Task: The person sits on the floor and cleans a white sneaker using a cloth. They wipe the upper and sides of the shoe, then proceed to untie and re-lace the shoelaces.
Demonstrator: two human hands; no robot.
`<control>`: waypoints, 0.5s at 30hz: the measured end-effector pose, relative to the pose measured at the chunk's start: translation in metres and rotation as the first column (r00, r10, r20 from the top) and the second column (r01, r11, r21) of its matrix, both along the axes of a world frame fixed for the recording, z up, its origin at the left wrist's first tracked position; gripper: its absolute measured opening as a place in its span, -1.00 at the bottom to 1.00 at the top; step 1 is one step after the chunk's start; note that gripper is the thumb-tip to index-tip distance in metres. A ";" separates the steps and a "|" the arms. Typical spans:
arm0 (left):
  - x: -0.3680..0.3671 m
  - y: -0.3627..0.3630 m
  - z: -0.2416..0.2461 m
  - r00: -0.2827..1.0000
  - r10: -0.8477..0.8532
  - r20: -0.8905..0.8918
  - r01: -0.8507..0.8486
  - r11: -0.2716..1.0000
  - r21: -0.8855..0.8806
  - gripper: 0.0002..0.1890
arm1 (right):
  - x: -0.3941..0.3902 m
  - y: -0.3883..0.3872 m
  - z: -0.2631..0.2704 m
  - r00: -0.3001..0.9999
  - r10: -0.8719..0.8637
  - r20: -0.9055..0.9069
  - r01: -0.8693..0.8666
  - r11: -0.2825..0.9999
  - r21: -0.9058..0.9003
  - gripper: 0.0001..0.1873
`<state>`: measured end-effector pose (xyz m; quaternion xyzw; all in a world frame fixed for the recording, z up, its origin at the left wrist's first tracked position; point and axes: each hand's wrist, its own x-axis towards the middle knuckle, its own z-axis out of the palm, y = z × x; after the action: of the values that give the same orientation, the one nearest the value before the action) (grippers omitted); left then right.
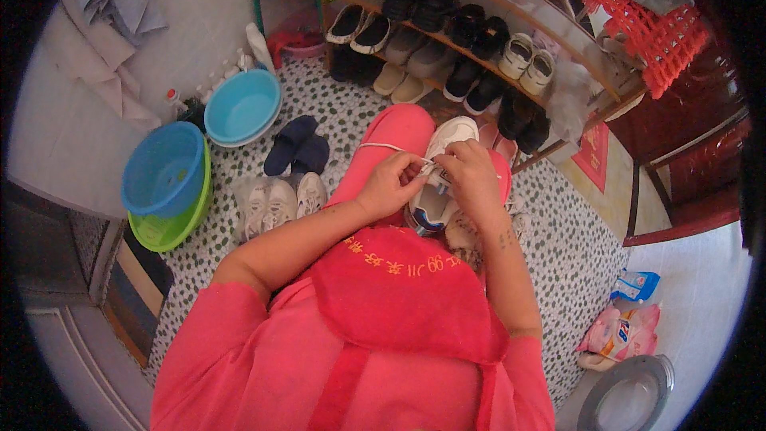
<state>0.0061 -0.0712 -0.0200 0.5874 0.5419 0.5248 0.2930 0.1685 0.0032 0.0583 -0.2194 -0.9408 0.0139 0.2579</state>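
Note:
A white sneaker (453, 133) with a blue heel rests between my knees, toe pointing away from me. My left hand (395, 184) pinches a white shoelace (383, 145) at the shoe's tongue, and one length of that lace trails across the pink trouser knee. On the other side, my right hand (468, 176) has its fingers bent against the lacing; a short lace end shows beyond it. Whatever lies between its fingertips is partly hidden. A red apron (407, 293) with yellow writing covers my lap.
A wooden shoe rack (419, 27) with several shoes stands ahead. Dark blue slippers (291, 143) and white sneakers (280, 203) lie on the pebble-patterned floor at left, near blue basins (164, 170). Detergent bags (625, 332) and a grey basin (628, 398) are at lower right.

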 end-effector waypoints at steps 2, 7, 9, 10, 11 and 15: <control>0.000 0.000 0.001 1.000 -0.002 -0.008 0.002 1.000 0.010 -0.77 | -0.004 0.008 -0.002 0.998 0.043 0.050 -0.046 0.998 0.045 -0.80; -0.002 0.001 -0.004 0.997 0.039 -0.068 -0.032 0.994 0.101 -0.80 | -0.010 0.012 -0.003 0.985 0.128 0.120 -0.133 0.991 0.034 -0.80; -0.002 0.001 -0.002 0.996 0.040 -0.079 -0.030 0.993 0.114 -0.80 | -0.012 0.012 -0.003 0.983 0.129 0.131 -0.136 0.990 0.042 -0.80; -0.001 0.000 -0.001 0.999 0.029 -0.044 -0.025 0.996 0.089 -0.81 | -0.012 0.013 -0.004 0.985 0.111 0.129 -0.119 0.991 0.058 -0.80; 0.000 0.000 0.000 1.000 0.020 -0.008 -0.019 0.998 0.065 -0.81 | -0.012 0.014 -0.006 0.988 0.092 0.127 -0.102 0.992 0.075 -0.80; 0.001 -0.001 0.001 0.999 0.034 -0.023 -0.032 0.997 0.075 -0.81 | -0.012 0.017 -0.008 0.984 0.090 0.156 -0.103 0.992 0.078 -0.79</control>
<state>0.0066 -0.0723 -0.0190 0.5954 0.5350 0.5423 0.2555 0.1566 0.0198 0.0499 -0.1629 -0.9670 -0.0308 0.1933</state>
